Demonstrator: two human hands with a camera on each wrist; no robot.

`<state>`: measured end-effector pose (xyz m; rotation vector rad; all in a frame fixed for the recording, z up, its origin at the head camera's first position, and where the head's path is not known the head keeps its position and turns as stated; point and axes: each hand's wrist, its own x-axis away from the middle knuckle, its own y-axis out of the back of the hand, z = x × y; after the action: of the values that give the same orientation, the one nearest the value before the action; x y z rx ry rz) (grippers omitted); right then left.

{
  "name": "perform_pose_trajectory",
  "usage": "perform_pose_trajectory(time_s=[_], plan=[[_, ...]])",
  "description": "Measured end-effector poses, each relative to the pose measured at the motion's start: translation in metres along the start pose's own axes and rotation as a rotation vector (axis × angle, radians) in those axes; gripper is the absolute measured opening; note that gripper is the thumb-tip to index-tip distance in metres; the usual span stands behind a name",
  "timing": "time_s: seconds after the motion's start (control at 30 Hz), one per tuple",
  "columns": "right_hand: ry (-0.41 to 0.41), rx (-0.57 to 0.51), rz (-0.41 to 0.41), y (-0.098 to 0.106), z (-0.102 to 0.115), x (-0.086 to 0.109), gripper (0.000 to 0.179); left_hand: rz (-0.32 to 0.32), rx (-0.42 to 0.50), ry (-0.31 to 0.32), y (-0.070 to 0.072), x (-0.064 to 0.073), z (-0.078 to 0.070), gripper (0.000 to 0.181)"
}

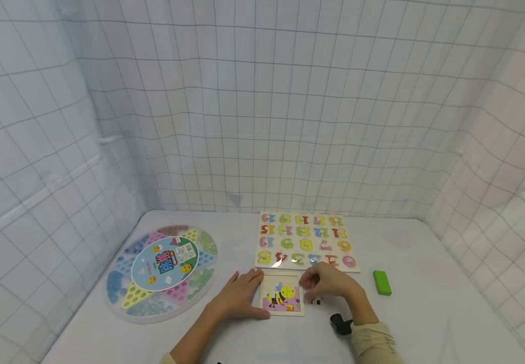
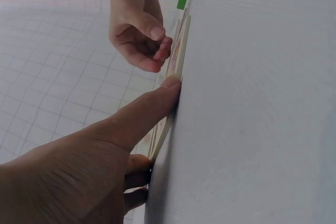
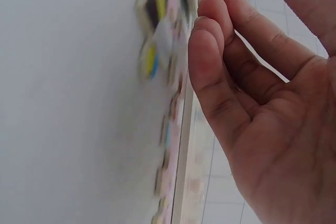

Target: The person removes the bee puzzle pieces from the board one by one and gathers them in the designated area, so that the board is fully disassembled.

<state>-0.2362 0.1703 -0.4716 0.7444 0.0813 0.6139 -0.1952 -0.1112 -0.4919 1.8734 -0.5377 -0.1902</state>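
From the head view: the left hand [image 1: 240, 294] is spread wide, thumb well away from the fingers, and it's braced at the square wooden tray [image 1: 282, 279], fingertips at the far left corner, thumb at the near edge. The tray lies flat on the white table [image 1: 426, 313], right between the two hands, with a bee picture [image 1: 277, 299] partly filling it. Over on the other side, the right hand [image 1: 332, 281] sits at the tray's right edge, fingers bent, thumb and index tips apart. Under it, a dark-patterned piece [image 1: 316, 301] peeks out, mostly hidden. Just beyond the tray lies the number board [image 1: 316, 244], rows of coloured numerals on it; off to the left, the big round game board [image 1: 153, 280]; to the right, a green block [image 1: 382, 282], with a black object [image 1: 340, 324] near the right sleeve [image 1: 375, 341].

Left wrist now, and what a low angle! The left thumb [image 2: 149, 111] is stretched straight and presses on the tray's edge, other fingers lower down against it. Beyond, the right hand is loosely curled above the tray.

Right wrist: big close-up of the right palm, fingers bent loosely inward. Behind them, blurred coloured pieces [image 3: 152, 11] on the white surface, too smeared to identify, and a row of small shapes [image 3: 164, 177] along a pale edge.
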Motion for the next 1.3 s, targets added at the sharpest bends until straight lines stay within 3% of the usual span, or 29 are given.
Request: perform_pose_trajectory(time_s=[0.23,0.63,1.03,1.3], plan=[[0.039,-0.008,0.044,-0.010,0.014,-0.015,0.026,0.019,0.014,-0.001,-0.001,-0.001,0.000,0.108],[0.006,0.009,0.063,-0.022,0.033,-0.032,0.027,0.007,-0.006,-0.025,-0.004,0.002,-0.001,0.108],[-0.047,0.103,0.042,-0.026,0.041,-0.034,0.023,0.003,-0.004,-0.013,-0.001,0.000,0.000,0.108],[-0.038,0.113,0.044,-0.025,0.044,-0.036,0.026,0.002,-0.004,-0.010,0.001,0.000,0.001,0.108]])
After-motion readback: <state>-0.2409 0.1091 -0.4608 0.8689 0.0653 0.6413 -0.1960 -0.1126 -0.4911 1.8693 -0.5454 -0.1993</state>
